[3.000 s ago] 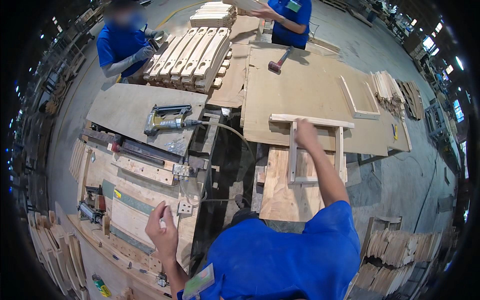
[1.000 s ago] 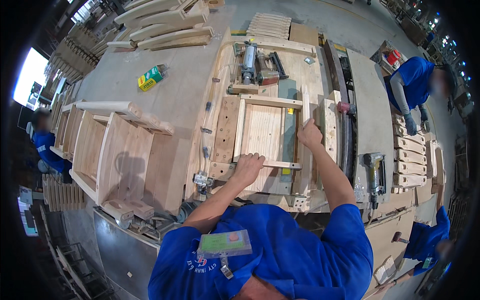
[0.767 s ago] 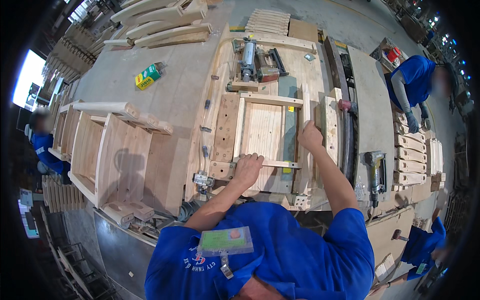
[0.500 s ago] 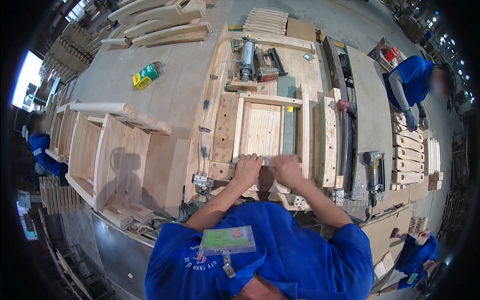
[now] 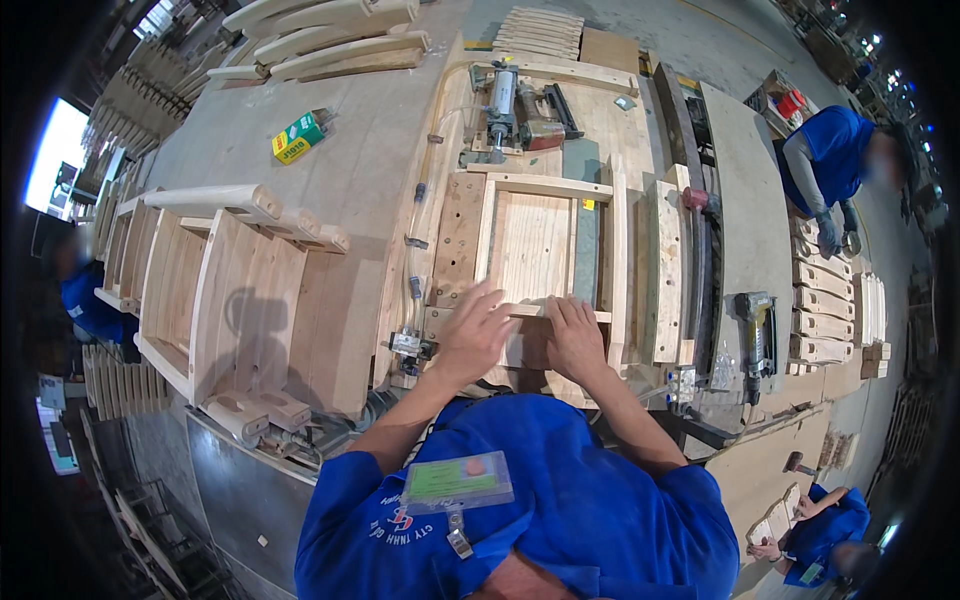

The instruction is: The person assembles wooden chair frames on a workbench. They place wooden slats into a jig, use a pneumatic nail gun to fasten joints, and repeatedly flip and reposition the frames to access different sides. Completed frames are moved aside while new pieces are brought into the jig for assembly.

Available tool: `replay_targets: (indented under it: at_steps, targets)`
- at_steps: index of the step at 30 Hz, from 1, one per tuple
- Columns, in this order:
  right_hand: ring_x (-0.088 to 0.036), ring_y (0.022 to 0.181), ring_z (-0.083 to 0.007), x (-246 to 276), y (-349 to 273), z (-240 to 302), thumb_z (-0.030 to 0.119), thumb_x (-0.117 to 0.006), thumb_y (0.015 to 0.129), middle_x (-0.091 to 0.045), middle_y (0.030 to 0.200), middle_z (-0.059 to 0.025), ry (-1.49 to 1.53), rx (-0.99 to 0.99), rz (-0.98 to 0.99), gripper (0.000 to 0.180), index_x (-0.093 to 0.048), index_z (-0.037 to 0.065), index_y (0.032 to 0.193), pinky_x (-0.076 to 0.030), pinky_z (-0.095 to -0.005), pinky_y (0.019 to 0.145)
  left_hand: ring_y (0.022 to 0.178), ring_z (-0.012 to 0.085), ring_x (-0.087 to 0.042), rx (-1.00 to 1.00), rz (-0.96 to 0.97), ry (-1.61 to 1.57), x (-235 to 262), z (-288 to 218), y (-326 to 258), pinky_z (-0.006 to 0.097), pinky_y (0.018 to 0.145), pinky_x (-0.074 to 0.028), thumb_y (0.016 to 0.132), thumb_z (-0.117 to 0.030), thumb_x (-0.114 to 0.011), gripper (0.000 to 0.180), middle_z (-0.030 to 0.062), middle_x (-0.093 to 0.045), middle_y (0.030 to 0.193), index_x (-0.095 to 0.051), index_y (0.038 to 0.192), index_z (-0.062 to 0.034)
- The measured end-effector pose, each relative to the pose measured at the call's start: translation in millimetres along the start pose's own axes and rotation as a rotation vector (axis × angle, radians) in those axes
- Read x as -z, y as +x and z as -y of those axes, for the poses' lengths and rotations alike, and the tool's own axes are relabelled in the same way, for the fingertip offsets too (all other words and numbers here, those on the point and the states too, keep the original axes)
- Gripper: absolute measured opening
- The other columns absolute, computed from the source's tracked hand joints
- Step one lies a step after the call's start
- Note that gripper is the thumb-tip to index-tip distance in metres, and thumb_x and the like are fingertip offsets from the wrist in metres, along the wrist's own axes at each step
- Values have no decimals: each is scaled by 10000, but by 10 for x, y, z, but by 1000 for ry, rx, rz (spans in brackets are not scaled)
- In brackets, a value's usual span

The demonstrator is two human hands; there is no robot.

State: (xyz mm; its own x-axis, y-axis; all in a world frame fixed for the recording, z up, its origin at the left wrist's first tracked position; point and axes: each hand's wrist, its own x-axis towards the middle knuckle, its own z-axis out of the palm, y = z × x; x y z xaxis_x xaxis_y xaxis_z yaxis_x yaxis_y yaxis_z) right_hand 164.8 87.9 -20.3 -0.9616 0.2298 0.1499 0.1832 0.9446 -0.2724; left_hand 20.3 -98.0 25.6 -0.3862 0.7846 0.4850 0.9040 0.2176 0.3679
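A pale rectangular wooden frame lies on the bench in front of me, inside a jig. My left hand is at its near left corner, fingers spread, holding nothing; whether it touches the wood I cannot tell. The fingers of my right hand stretch flat over the near rail, right of its middle. A drilled wooden block runs along the frame's left side. Beyond the far rail is a pneumatic cylinder, its silver rod pointing toward the frame.
One nail gun lies beyond the frame, another at right. A red-headed mallet rests beside the right jig block. An assembled wooden piece and a green-yellow box stand left. Co-workers are at both sides.
My right hand, blurred and closed before, now lies with fingers out on the near rail. My left hand has moved left and its fingers have spread. The cylinder's rod now shows extended.
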Motion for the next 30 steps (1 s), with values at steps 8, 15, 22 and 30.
replay_targets:
  at_steps: [8,15,22,30]
  targets:
    - [-528,1383,-479,975,-1252,-359,64,-707,928,-609,1419,-259,166,-619,-366,541,-575,-8,1447,-370,-558,1214,1153,356,-669,85,51,-340,-760,-77,375,457,1019,-538,925,-119,-772,163,133,-722,1103,-735,1045,-14]
    - [-348,1528,-534,912,-1790,-767,220,-584,1078,-453,1612,-291,-212,-691,-414,569,-458,-12,1583,-262,-606,1268,1106,370,-674,225,170,-383,-1194,83,546,476,1018,-521,993,-201,-689,219,171,-746,1080,-756,1061,-3]
    - [-482,1404,-522,995,-910,-1008,191,-680,1004,-539,1491,-286,-130,-612,-419,580,-510,-9,1521,-394,-574,1187,1062,378,-685,315,210,-317,-1266,136,507,473,952,-547,1056,-251,-625,274,174,-749,1092,-769,1089,-20]
    - [-661,1171,-466,635,202,-1617,268,-755,939,-647,1266,-251,-61,-827,-125,516,-607,31,1372,-558,-567,957,1050,380,-686,340,262,-266,-1245,135,553,482,962,-544,1046,-249,-622,284,195,-752,1046,-767,1066,-6]
